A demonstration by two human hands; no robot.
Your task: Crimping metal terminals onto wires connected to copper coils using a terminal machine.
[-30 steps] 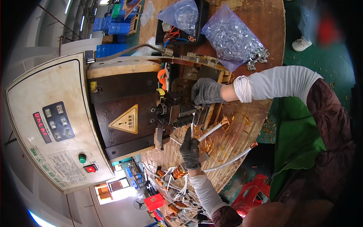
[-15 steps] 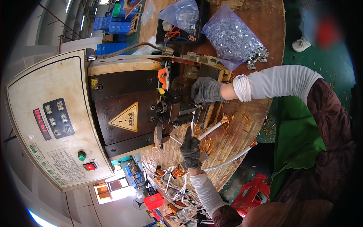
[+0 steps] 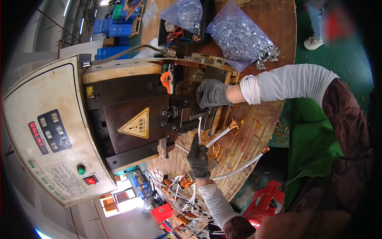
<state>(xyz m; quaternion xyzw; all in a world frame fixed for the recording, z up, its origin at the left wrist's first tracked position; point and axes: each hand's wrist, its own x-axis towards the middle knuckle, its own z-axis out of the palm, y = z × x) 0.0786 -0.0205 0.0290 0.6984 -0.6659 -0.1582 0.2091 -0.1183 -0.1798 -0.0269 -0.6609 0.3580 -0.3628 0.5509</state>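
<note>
A press machine (image 3: 43, 131) with a beige control box fills the left side, and its dark ram plate (image 3: 115, 119) bears a yellow warning triangle. At the tooling below the ram, my right hand (image 3: 213, 94), in a grey knit glove, is closed like a fist. Its fingertips are hidden, and so is whatever they grip. My left hand (image 3: 198, 160), in a darker grey glove, is closed on a white cable (image 3: 199, 126) whose far end reaches the tooling. Beside it, another white cable end (image 3: 219, 137) shows frayed copper strands. A copper coil (image 3: 186, 181) lies close to my left wrist.
A plastic bag of metal terminals (image 3: 240, 38) spills onto the wooden table (image 3: 274, 16). A black tray (image 3: 207, 32) holds another bag and red-handled pliers. White cables and coils crowd the lower middle. A red stool (image 3: 264, 203) stands near my left arm; a person's shoe (image 3: 313, 43) shows upper right.
The ram plate has moved rightward toward the tooling and my right hand, leaving a dark gap on its left side. The whole view has shifted slightly. Both hands keep nearly the same places.
</note>
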